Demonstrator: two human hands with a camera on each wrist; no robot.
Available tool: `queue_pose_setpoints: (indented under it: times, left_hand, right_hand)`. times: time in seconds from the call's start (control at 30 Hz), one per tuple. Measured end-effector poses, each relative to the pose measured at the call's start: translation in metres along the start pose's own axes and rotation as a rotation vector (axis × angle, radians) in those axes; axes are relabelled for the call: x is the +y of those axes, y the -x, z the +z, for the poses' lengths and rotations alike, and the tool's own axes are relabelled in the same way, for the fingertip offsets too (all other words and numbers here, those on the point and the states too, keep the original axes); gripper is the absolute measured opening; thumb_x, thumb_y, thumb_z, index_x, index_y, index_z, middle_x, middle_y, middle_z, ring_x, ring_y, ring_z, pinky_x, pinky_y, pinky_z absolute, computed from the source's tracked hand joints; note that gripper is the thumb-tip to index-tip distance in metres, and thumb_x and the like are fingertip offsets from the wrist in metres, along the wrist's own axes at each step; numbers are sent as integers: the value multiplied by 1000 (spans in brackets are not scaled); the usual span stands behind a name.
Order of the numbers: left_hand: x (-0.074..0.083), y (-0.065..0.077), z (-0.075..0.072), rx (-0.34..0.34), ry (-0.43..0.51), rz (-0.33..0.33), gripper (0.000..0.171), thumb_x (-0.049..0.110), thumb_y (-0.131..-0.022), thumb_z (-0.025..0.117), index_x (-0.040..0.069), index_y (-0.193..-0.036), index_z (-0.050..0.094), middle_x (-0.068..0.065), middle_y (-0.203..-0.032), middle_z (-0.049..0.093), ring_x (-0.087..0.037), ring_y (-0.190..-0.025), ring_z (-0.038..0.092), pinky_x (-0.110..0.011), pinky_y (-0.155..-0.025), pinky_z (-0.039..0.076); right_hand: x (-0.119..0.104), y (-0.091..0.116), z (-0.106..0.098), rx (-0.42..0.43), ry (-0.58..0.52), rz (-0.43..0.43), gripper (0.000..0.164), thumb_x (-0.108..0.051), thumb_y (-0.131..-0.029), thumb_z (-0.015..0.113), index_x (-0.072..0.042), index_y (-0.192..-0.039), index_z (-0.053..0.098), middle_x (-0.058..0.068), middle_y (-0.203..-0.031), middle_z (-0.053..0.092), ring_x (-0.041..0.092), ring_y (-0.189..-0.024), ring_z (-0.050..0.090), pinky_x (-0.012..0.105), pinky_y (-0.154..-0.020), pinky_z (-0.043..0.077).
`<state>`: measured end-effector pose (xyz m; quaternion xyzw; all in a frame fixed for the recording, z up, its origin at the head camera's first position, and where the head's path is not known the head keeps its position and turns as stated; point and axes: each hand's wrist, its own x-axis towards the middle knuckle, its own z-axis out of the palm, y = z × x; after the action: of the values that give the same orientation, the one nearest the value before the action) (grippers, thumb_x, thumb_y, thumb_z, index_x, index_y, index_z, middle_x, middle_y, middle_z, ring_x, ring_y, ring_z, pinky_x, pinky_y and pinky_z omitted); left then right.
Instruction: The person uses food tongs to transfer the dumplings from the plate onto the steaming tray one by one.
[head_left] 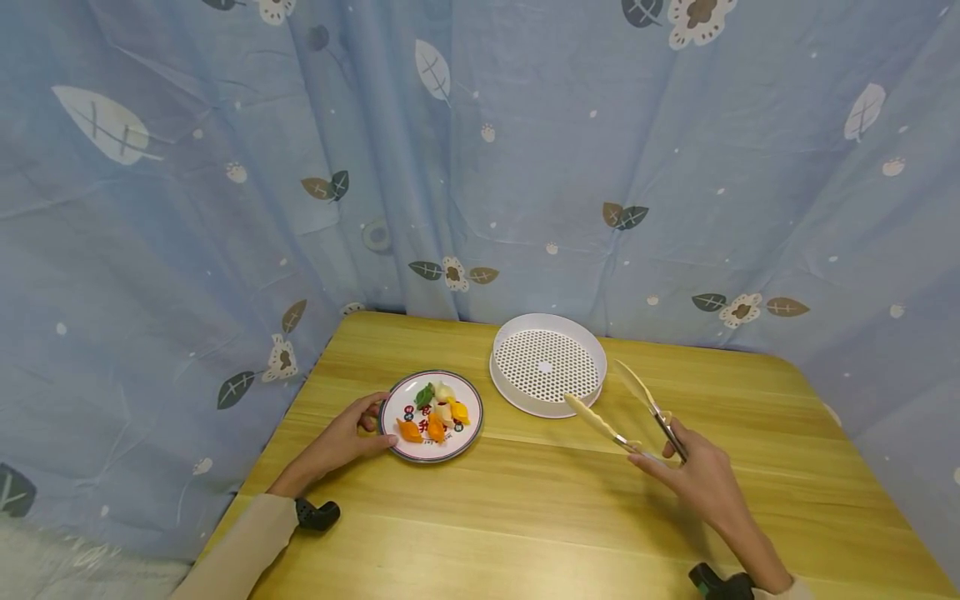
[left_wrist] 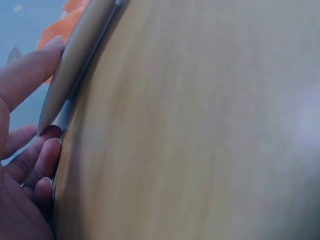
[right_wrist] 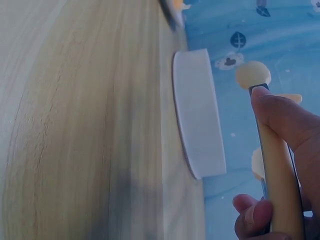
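Note:
My left hand (head_left: 345, 433) holds the left edge of a round white plate (head_left: 408, 393) with a dark rim; in the left wrist view the thumb (left_wrist: 35, 70) lies on the rim and the fingers curl at its underside. Small dumpling-shaped pieces in orange (head_left: 409, 431), yellow (head_left: 459, 412), cream and green (head_left: 425, 396) sit on the plate. On the right, my right hand (head_left: 701, 475) grips a pair of tongs (head_left: 597, 419) with cream tips and metal arms. The tongs are spread apart with nothing between their tips, pointing toward a white round steamer tray (head_left: 517, 400).
The tray, with a perforated base and raised wall, stands near the back edge of the wooden table (head_left: 480, 517), right of the plate. A blue patterned curtain (head_left: 525, 167) hangs behind and at both sides. Dark wrist devices (head_left: 318, 515) are on both arms.

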<state>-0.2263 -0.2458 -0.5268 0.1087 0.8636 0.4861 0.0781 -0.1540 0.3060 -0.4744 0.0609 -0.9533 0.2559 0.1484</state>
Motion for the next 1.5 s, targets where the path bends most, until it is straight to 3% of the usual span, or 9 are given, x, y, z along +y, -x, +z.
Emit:
queue_pose_setpoints:
  times: [0.17, 0.37, 0.63, 0.8, 1.1, 1.5]
  left_hand:
    - [6, 3, 0, 9, 15, -1, 79, 21, -92, 81, 3, -156, 38, -18, -128, 51, -30, -101, 46, -38, -86, 39]
    - [0, 2, -1, 2, 17, -1, 83, 31, -89, 84, 9, -156, 40, -14, -129, 52, -26, -101, 47, -35, -85, 40]
    - [1, 2, 0, 10, 6, -9, 83, 32, -89, 84, 9, -156, 40, -13, -131, 53, -25, -102, 47, -40, -87, 40]
    - [2, 2, 1, 20, 0, -11, 83, 29, -89, 83, 7, -156, 39, -14, -132, 51, -26, -103, 47, -41, -87, 39]
    - [2, 2, -1, 8, 8, -22, 84, 34, -88, 84, 12, -156, 40, -12, -130, 52, -25, -102, 46, -39, -88, 39]
    - [2, 2, 0, 15, 5, -19, 83, 33, -88, 84, 11, -155, 41, -13, -127, 53, -26, -102, 46, -39, -87, 38]
  right_hand:
    - [-6, -3, 4, 3, 0, -51, 52, -48, -78, 89, -9, -98, 61, 1, -78, 54, 9, -55, 32, 26, -48, 31]
    - [-17, -9, 9, -4, -2, -94, 50, -49, -76, 90, -12, -92, 60, 1, -77, 52, 8, -56, 33, 26, -48, 32]
    - [-30, -15, 15, -33, -6, -116, 48, -52, -76, 88, -15, -86, 60, 2, -71, 46, 8, -57, 32, 26, -49, 31]
    - [-36, -18, 21, -30, -9, -165, 48, -51, -75, 90, -15, -86, 59, 1, -73, 49, 8, -59, 36, 25, -50, 33]
    - [-45, -24, 35, -44, -3, -223, 62, -51, -74, 90, -5, -111, 69, -7, -76, 51, 7, -62, 38, 25, -53, 34]
    - [-59, -29, 54, -41, -29, -311, 48, -50, -76, 88, -13, -101, 72, -9, -67, 49, 2, -58, 32, 23, -51, 29]
